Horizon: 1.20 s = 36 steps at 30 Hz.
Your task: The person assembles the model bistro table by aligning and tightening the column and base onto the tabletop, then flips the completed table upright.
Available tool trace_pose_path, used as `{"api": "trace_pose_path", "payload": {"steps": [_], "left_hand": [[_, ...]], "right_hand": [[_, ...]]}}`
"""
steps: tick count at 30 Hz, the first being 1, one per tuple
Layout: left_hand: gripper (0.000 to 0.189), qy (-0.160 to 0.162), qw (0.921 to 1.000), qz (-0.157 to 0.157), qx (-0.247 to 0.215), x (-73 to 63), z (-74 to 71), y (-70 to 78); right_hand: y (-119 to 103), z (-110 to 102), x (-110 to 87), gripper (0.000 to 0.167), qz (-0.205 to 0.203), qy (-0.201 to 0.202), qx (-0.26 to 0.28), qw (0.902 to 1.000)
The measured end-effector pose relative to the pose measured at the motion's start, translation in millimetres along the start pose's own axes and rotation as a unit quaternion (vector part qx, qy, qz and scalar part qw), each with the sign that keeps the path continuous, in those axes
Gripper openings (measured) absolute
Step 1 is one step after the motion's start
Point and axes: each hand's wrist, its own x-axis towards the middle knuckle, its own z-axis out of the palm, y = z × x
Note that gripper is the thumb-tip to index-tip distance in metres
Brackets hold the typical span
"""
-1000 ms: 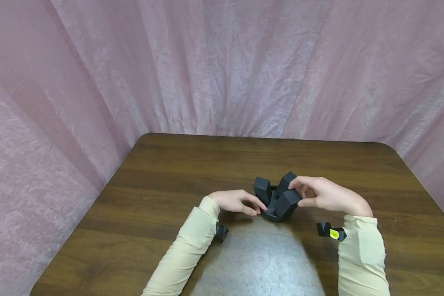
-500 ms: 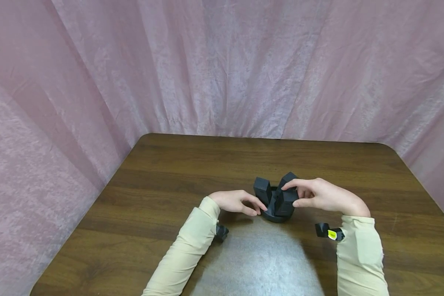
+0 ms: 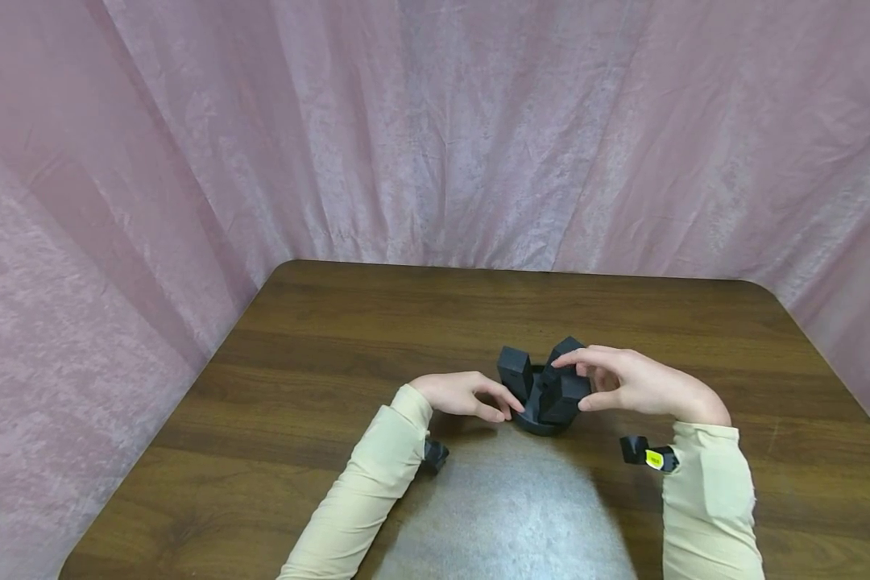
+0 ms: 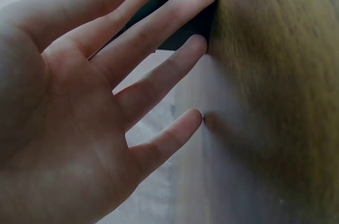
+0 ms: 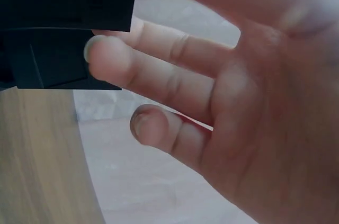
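Note:
A black round base (image 3: 536, 425) stands on the table with three upright black blocks on it. My left hand (image 3: 464, 396) reaches in from the left, its fingers extended and their tips at the base's left rim. In the left wrist view these fingers (image 4: 159, 75) are spread, some lying against a dark side of the piece. My right hand (image 3: 641, 385) pinches the near right block (image 3: 561, 399), thumb on its right side and index finger across behind its top. The far right block (image 3: 565, 348) is partly covered by that hand; the left block (image 3: 513, 372) stands untouched.
The brown wooden table (image 3: 362, 322) carries a glossy patch of reflected light (image 3: 507, 507) at its near side. Black wrist cameras (image 3: 648, 453) hang from the sleeves. A pink curtain (image 3: 435, 137) rises behind the table and along its sides.
My right hand has turned the near right block inward from its slanted position, then shifted slightly back right with the block angled a little outward. The left hand has stayed in place.

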Motion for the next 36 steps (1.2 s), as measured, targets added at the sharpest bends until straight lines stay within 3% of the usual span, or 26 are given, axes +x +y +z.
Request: {"api": "trace_pose_path", "payload": {"steps": [12, 22, 31, 36], "left_hand": [[0.032, 0.004, 1.0, -0.002, 0.0, 0.6, 0.0, -0.5], [0.032, 0.007, 1.0, 0.005, 0.003, 1.6, 0.6, -1.6], [0.032, 0.01, 0.9999, 0.001, 0.001, 1.0, 1.0, -2.6], [0.032, 0.011, 0.9999, 0.001, 0.0, 1.5, 0.7, -2.3]], "right_hand": [[-1, 2, 5.3, 0.044, 0.016, -0.012, -0.019, 0.9996], [-4, 1, 1.7, 0.034, -0.016, -0.013, -0.021, 0.9996], [-7, 7, 9.8, 0.045, 0.013, -0.031, -0.015, 0.9993], [-10, 12, 16.1, 0.044, 0.0, -0.037, -0.022, 0.9991]]}}
